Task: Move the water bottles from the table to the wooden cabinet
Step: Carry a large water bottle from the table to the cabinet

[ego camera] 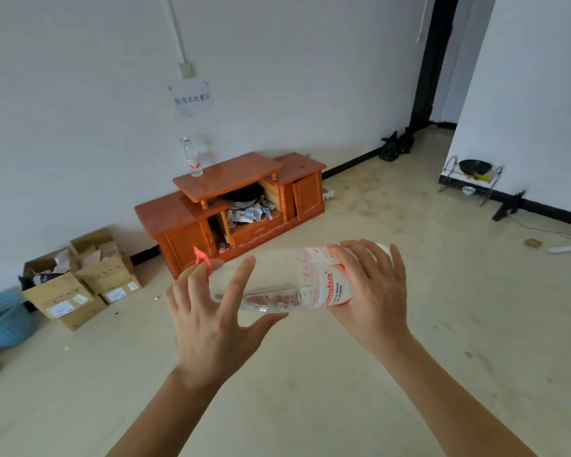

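R hand grips bottle at base end, long axis sideways, cap toward spread-open L hand; cabinet ahead.

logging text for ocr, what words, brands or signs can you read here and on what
"ahaha": red brand on the label of the held bottle, start out of view
"饮用水放置区": on the paper sign on the wall
Small print beside the brand: too blurred to read
Stickers on the cardboard boxes and the label of the second bottle on the wooden cabinet: too small
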Tool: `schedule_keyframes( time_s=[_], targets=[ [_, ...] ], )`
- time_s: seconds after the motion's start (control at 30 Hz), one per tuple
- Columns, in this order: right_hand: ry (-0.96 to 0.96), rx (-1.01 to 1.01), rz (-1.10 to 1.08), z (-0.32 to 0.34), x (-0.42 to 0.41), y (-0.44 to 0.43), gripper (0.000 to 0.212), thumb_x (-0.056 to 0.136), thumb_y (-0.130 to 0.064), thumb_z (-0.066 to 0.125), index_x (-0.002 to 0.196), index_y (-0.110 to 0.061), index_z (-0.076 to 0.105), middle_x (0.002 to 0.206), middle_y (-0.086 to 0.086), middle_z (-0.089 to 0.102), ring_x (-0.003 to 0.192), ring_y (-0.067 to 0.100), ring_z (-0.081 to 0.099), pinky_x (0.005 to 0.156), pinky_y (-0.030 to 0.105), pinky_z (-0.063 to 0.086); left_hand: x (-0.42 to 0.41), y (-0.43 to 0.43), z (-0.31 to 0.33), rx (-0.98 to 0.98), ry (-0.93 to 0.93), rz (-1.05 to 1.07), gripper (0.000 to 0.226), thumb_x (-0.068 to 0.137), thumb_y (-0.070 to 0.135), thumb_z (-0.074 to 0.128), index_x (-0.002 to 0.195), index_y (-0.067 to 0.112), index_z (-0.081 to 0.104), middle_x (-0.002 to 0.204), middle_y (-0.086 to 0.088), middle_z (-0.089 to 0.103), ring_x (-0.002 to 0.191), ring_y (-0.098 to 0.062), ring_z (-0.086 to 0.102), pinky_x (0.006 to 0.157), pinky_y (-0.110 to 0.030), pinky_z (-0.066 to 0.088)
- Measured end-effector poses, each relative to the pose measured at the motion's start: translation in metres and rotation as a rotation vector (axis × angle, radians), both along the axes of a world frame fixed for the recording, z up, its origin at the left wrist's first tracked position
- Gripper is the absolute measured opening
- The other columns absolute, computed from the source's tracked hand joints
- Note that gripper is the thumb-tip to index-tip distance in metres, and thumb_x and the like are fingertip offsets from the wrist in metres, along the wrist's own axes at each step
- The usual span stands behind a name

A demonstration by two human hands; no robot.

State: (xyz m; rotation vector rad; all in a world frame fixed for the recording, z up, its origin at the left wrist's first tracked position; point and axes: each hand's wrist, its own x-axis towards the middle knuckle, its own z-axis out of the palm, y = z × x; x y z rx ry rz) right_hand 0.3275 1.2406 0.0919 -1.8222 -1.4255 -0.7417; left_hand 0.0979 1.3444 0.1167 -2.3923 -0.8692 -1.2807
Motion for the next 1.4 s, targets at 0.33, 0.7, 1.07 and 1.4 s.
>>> schedule_keyframes(
  time_s=[0.33, 0.7, 1.07, 1.4],
  targets=[
    [-0.034, -0.038, 0.228, -0.015, 0.052, 0.252, 0.082, 0.067, -0.045, 0.09, 0.137, -0.021, 0.056, 0.138, 0.005, 0.059, 0.132, 0.031, 0.053, 0.117, 0.06, 0.026, 0.037, 0.2, -0.02, -0.034, -0.035, 0.215, 0.083, 0.073, 0.078, 0.063, 0.136, 0.027, 0.05, 0.124, -0.026, 0.053, 0.116, -0.04, 0.042, 0.086, -0.053, 0.04],
    [-0.091, -0.132, 0.133, -0.005, 0.124, 0.515, 0.087, 0.065, -0.05, 0.09, 0.141, -0.026, 0.055, 0.137, 0.003, 0.059, 0.132, 0.03, 0.052, 0.115, 0.064, 0.026, 0.109, 0.487, -0.017, -0.176, -0.023, 0.16, 0.085, 0.072, 0.081, 0.061, 0.14, 0.03, 0.048, 0.125, -0.026, 0.053, 0.114, -0.042, 0.047, 0.09, -0.059, 0.043],
    [-0.052, -0.095, 0.118, -0.037, 0.253, 0.764, 0.095, 0.059, -0.042, 0.095, 0.14, -0.027, 0.05, 0.136, 0.007, 0.06, 0.13, 0.033, 0.054, 0.11, 0.067, 0.032, 0.245, 0.738, -0.045, -0.189, 0.057, 0.164, 0.077, 0.079, 0.071, 0.064, 0.142, 0.031, 0.045, 0.13, -0.026, 0.052, 0.118, -0.042, 0.044, 0.094, -0.059, 0.038],
    [-0.039, -0.1, 0.325, -0.018, 0.33, 1.036, 0.091, 0.063, -0.047, 0.092, 0.142, -0.026, 0.053, 0.14, 0.005, 0.058, 0.134, 0.031, 0.051, 0.115, 0.066, 0.026, 0.312, 0.951, -0.021, -0.245, 0.018, 0.394, 0.074, 0.077, 0.071, 0.054, 0.142, 0.035, 0.045, 0.133, -0.026, 0.039, 0.123, -0.046, 0.038, 0.096, -0.065, 0.038]
  ],
)
